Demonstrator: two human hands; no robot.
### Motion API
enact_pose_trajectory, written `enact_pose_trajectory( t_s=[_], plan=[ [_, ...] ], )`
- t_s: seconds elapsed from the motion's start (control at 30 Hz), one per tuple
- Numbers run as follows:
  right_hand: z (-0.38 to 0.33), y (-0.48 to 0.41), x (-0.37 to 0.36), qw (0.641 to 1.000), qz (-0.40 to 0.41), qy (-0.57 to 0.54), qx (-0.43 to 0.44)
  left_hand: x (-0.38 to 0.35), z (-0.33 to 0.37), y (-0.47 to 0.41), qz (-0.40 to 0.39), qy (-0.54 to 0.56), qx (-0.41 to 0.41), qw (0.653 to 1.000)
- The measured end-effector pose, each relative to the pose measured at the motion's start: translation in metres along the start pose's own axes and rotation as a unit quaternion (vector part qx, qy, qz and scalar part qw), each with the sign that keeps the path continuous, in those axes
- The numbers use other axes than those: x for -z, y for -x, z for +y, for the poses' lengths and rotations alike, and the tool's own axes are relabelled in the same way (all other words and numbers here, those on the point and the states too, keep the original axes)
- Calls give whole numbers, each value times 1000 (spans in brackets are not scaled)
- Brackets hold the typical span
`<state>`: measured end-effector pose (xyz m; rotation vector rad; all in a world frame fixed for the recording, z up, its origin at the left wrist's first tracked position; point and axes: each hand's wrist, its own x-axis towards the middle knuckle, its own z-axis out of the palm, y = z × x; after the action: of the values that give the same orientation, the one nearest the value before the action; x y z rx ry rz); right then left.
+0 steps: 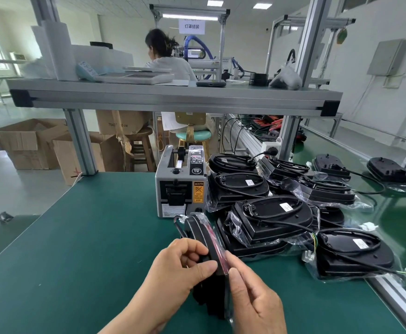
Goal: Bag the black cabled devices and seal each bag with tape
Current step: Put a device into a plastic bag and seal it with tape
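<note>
Two hands are closest to the camera, low in the middle of the head view. The left hand (180, 268) has its fingers curled round a black device (197, 229) and grips it. The right hand (252, 297) pinches the near edge of the same black device with its thumb and fingers. The device stands up on its thin side on the green table (88, 237). A clear bag (206, 220) is wrapped over it, and a red strip runs along its edge.

Just behind the device sits a grey tape machine (181, 186) with an orange sticker on its front. Right of the tape machine lies a pile of bagged devices (269, 213), each with a black cable looped on top. Some lie on top of others. Farther right, two bare devices (332, 165) sit on a shiny green belt (394, 213).

A grey shelf (173, 97) runs across above the table. Behind it a person (168, 61) sits, turned away. Cardboard boxes (28, 143) stand on the floor at the left, near a wooden stool (141, 145).
</note>
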<state>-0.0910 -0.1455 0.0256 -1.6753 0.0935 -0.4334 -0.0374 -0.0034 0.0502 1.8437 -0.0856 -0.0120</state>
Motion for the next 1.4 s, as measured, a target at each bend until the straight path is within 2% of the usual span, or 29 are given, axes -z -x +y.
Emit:
enact_pose_trajectory(
  t_s=[0.07,0.13,0.23,0.3,0.4,0.53,0.6,0.7,0.77,0.83,0.93,0.97,1.03,1.13,1.27,1.4],
  plan=[
    [-11,-6,8,999,-41,9,-21,1,0,-1,-6,4,-4,1000],
    [-23,-25,19,994,-85,72,-14,1,0,-2,-16,1,-9,1000],
    [-43,-69,20,979,-110,169,-12,-1,1,-5,-22,-1,-5,1000],
    [-51,-98,5,953,-141,268,13,-4,4,-7,-20,-7,-4,1000],
    [-51,-125,-27,893,-198,404,36,-6,6,-9,-20,-25,-9,999],
    [-38,-139,-44,851,-191,484,71,-1,7,-10,-37,-22,-1,999],
    [-32,-144,-42,872,-170,455,69,0,6,-11,-44,-27,3,999],
    [-27,-144,-35,924,-150,351,2,2,6,-12,-57,-26,3,998],
    [-25,-139,-33,941,-138,308,-18,3,7,-13,-67,-23,3,998],
    [-25,-131,-33,943,-129,307,-5,5,8,-14,-80,-29,7,996],
    [-23,-123,-34,924,-116,363,29,15,11,-23,-130,-18,12,991],
    [-23,-122,-33,920,-111,374,32,19,11,-30,-119,8,21,993],
    [-23,-121,-31,912,-106,394,34,29,6,-57,-25,94,64,993],
    [-25,-119,-26,888,-96,445,68,37,-6,-110,108,212,169,956],
    [-27,-119,-22,883,-91,453,81,28,-13,-161,139,298,253,910],
    [-23,-118,-19,896,-96,428,71,18,-12,-183,152,343,294,879]
  ],
)
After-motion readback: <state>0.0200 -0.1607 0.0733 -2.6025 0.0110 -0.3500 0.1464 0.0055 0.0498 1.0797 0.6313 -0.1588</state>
